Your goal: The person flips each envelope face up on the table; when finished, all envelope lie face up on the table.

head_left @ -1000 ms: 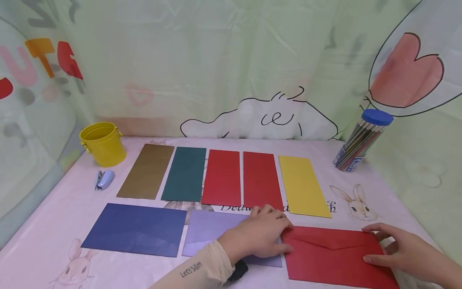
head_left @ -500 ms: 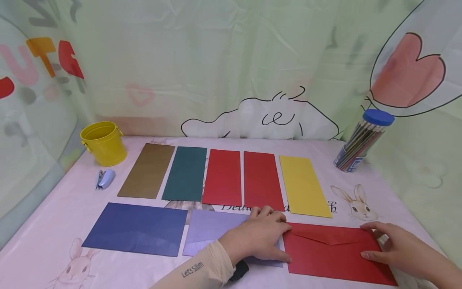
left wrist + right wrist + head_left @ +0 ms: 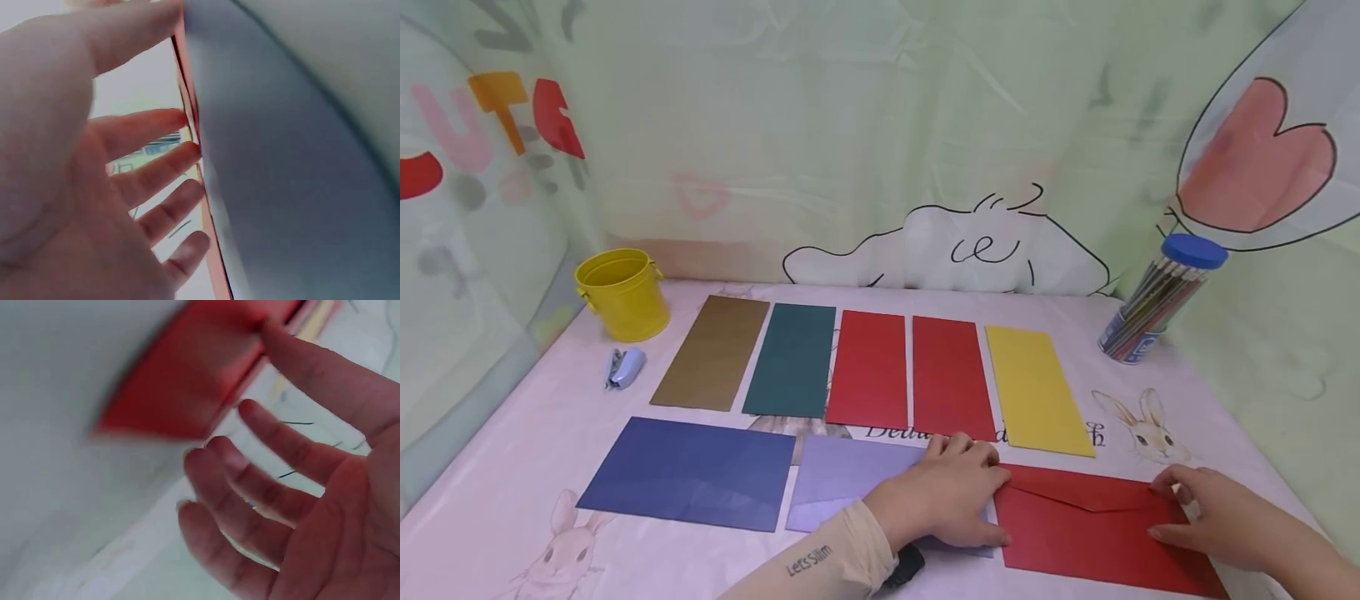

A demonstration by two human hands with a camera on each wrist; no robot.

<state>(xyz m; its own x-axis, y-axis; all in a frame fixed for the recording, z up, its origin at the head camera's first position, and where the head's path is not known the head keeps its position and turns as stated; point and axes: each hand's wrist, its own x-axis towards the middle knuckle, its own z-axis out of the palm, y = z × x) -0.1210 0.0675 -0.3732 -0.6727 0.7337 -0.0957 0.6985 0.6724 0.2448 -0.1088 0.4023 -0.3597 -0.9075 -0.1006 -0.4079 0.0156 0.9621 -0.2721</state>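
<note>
A red envelope (image 3: 1082,537) lies flap side up at the near right, its pointed flap folded down. My left hand (image 3: 943,492) rests over a lavender envelope (image 3: 850,467) and hides part of it. Its thumb and index tips touch the red envelope's left edge. At the other end, my right hand (image 3: 1213,512) touches the red envelope with thumb and forefinger. In the right wrist view, the thumb (image 3: 319,375) meets the red paper while the other fingers are loosely bent beside it. The left wrist view has the left fingers (image 3: 156,175) spread along the envelope edges.
Behind lie a brown envelope (image 3: 711,354), a green one (image 3: 792,358), two red ones and a yellow one (image 3: 1041,392). A blue envelope (image 3: 688,475) is at left. A yellow bucket (image 3: 625,300), a small stapler (image 3: 625,368) and a pencil tub (image 3: 1157,304) stand farther back.
The red envelope under my hands has shifted slightly away from me, its left end now squarer beside the lavender one. Both hands stay at its ends. The head view has turned a little.
</note>
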